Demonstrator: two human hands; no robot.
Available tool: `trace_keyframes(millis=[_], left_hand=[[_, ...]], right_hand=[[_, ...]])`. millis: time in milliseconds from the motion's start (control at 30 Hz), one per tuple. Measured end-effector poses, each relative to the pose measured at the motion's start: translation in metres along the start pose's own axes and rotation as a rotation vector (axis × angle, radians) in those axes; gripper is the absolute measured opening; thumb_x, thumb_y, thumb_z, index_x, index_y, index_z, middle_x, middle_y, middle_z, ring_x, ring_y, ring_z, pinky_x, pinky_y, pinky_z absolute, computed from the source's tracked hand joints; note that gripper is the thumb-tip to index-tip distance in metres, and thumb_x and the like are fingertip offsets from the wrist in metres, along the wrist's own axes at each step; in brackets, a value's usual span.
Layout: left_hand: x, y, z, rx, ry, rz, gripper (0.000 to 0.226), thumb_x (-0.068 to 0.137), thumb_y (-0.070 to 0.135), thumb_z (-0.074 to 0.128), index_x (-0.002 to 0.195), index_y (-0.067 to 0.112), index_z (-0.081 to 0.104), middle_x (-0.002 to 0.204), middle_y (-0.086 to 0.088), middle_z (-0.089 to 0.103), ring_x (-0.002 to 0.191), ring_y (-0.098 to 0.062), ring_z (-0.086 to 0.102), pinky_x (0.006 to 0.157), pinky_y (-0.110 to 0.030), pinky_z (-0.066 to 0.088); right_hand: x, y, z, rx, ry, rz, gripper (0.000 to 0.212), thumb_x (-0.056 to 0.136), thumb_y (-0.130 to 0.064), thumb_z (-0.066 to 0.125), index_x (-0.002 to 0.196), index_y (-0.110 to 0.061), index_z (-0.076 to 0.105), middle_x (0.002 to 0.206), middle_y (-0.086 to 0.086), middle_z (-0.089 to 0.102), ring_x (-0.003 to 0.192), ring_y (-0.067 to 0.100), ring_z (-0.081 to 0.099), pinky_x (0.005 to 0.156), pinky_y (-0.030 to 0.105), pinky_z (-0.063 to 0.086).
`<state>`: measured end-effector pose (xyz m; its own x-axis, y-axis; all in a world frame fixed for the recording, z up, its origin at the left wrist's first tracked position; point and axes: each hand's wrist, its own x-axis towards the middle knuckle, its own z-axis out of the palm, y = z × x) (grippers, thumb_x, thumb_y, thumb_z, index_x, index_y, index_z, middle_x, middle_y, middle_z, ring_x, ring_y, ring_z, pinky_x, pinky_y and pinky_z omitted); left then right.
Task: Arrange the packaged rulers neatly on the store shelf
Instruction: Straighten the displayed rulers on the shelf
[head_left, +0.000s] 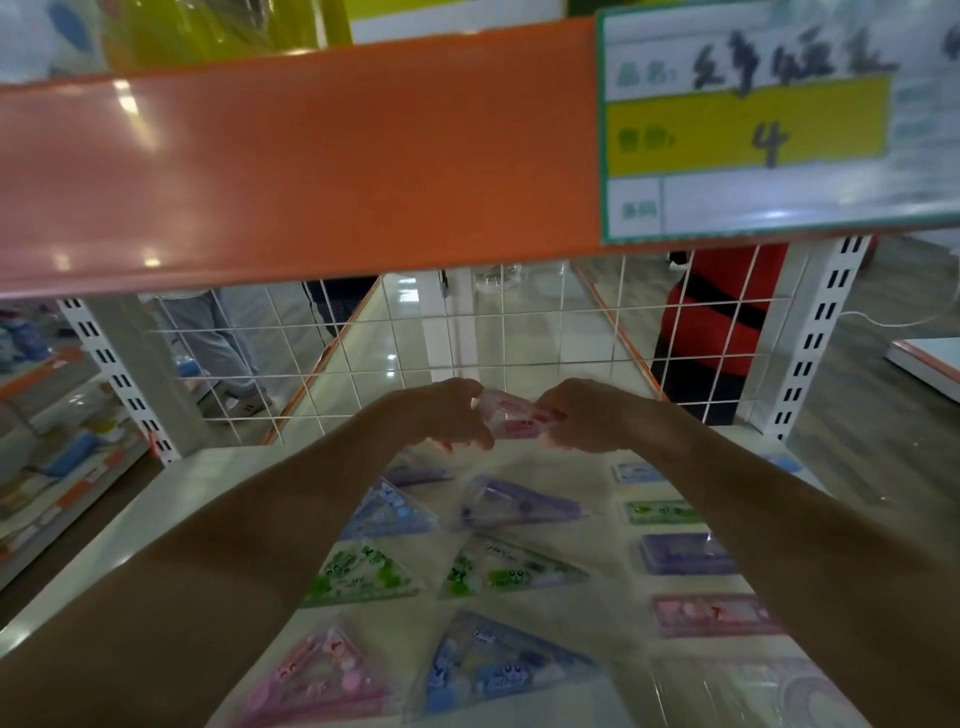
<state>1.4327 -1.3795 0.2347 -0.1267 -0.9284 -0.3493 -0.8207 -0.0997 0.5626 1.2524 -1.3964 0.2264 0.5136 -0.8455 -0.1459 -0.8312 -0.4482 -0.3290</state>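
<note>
Placement under way: left hand (448, 411) and right hand (587, 417) pinch a pink ruler pack (515, 414) over the shelf (171, 509); next, likely, a square set-down behind the rows.

White shelf (171, 499) bears triangular ruler packs (363, 571) and rectangular ruler packs (714, 616).

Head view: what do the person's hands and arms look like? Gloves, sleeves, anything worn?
No gloves: left hand and right hand are bare. The left forearm and right forearm are bare to the frame edge: no sleeves, watch or bands. Too blurred to tell rings.
</note>
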Motion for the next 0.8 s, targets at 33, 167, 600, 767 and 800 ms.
trace_keyframes(millis=[33,167,600,767,800], left_hand=[[0.000,0.001,0.003,0.054,0.031,-0.004,0.045,0.081,0.009,0.069,0.124,0.010,0.054,0.105,-0.009,0.061,0.084,-0.019,0.059,0.069,-0.025,0.053],[-0.001,0.002,0.008,0.073,0.056,-0.015,0.054,0.083,0.007,0.069,0.129,-0.007,0.046,0.105,-0.021,0.065,0.080,-0.024,0.063,0.075,-0.031,0.055],[0.006,-0.002,0.011,0.218,0.021,0.082,0.071,0.082,0.006,0.067,0.143,0.014,0.031,0.104,-0.005,0.060,0.062,-0.008,0.054,0.055,-0.014,0.045],[0.006,-0.009,0.000,-0.363,-0.048,-0.063,0.059,0.089,0.039,0.059,0.137,0.008,0.044,0.120,-0.014,0.059,0.084,-0.019,0.056,0.078,-0.032,0.046],[0.006,-0.006,0.003,-0.395,-0.053,-0.107,0.060,0.090,0.053,0.050,0.132,0.010,0.050,0.108,-0.012,0.060,0.080,-0.017,0.053,0.075,-0.031,0.042]], right_hand=[[0.002,0.001,0.002,-0.010,-0.006,-0.004,0.015,0.088,-0.016,0.058,0.095,-0.006,0.066,0.073,0.001,0.054,0.066,0.017,0.052,0.055,0.022,0.037],[0.007,0.003,0.009,-0.004,-0.043,0.012,0.018,0.088,-0.014,0.056,0.097,-0.002,0.065,0.076,0.005,0.055,0.067,0.019,0.052,0.055,0.024,0.038],[0.014,0.003,0.020,-0.001,-0.001,-0.062,0.016,0.085,-0.014,0.058,0.100,-0.008,0.059,0.086,0.008,0.056,0.083,0.026,0.057,0.070,0.033,0.046],[0.007,0.008,0.015,0.046,-0.009,-0.065,0.011,0.086,-0.006,0.051,0.080,-0.015,0.050,0.073,0.002,0.048,0.066,0.018,0.048,0.054,0.024,0.035],[0.007,0.005,0.016,0.037,-0.002,-0.069,0.016,0.087,-0.004,0.049,0.078,-0.017,0.047,0.071,0.000,0.046,0.063,0.015,0.046,0.053,0.023,0.034]])
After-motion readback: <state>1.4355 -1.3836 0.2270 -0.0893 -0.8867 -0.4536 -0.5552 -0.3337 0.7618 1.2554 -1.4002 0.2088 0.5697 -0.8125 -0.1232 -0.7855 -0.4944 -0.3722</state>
